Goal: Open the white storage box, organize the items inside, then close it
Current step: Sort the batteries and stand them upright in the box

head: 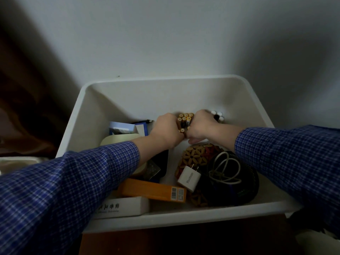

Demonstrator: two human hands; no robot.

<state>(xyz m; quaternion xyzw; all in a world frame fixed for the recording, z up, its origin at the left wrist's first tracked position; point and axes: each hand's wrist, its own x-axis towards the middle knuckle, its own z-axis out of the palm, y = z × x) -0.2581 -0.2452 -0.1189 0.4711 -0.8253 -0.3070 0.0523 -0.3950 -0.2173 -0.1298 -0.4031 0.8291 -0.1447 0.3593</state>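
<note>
The white storage box [128,92] stands open against the wall, with no lid in view. Both hands are inside it near the far wall. My left hand [166,130] and my right hand [201,128] press together around a bunch of upright gold-tipped batteries [184,119]. A few white-capped items [219,115] stand just behind my right hand. Nearer me lie a white charger plug [187,178], a coiled white cable [225,169] on a dark round thing, a woven coaster [196,156], an orange carton [152,190] and a white carton [125,207].
A roll of tape [117,140] and a light blue packet [121,127] sit at the box's left side, partly under my left sleeve. A dark brown surface [27,107] lies left of the box. The wall rises right behind it.
</note>
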